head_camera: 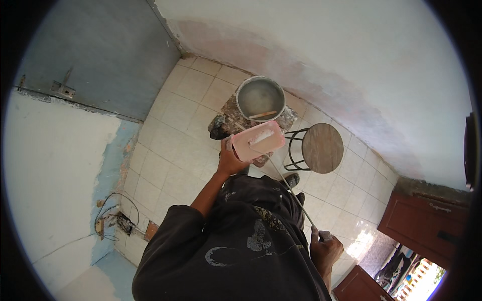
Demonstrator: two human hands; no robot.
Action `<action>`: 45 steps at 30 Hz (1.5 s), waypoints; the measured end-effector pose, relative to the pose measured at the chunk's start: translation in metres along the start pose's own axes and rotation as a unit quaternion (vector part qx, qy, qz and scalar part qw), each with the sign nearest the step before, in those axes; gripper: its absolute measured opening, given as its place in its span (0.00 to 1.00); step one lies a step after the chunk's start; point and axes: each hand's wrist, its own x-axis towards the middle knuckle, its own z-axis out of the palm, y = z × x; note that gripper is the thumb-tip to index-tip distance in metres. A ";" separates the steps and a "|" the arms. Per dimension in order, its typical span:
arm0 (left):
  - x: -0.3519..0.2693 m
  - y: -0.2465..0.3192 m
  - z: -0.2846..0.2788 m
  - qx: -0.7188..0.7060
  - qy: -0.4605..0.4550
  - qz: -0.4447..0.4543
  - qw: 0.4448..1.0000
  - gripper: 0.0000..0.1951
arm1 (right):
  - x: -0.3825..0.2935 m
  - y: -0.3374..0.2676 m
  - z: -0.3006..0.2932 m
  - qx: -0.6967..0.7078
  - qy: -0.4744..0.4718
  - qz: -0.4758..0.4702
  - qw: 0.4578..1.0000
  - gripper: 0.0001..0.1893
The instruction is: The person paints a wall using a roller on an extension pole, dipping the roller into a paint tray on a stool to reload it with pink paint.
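Observation:
My left hand [230, 160] grips the near left side of a pink plastic tub [244, 151], held over the floor in front of me. A pale, elongated form [262, 137] lies in the tub; whether it is a roller head or a patch of white paint, I cannot tell. My right hand [326, 246], low at my right side, is closed on the lower end of a long thin rod [289, 185]. The rod slants up and left, and its far end reaches into the tub. Whitish residue marks the right hand's fingers.
Beyond the tub, a round bucket [260, 94] of greyish liquid holds a wooden stick [263, 114] and stands on a stained sheet [289, 117]. A dark bundle [218, 128] lies left of it. A round wooden stool [322, 148] stands right. Loose cables [138, 212] hang by the left wall.

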 end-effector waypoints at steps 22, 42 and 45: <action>0.000 0.002 -0.003 0.008 -0.009 0.007 1.000 0.56 | 0.013 -0.014 0.003 0.020 -0.001 0.004 1.000 0.15; -0.012 0.004 -0.016 -0.029 -0.047 -0.021 0.998 0.66 | -0.023 0.013 -0.019 -0.006 0.049 -0.005 0.999 0.11; -0.026 0.007 -0.026 0.000 -0.049 -0.018 0.999 0.66 | -0.029 0.016 -0.013 -0.019 0.082 -0.012 0.996 0.10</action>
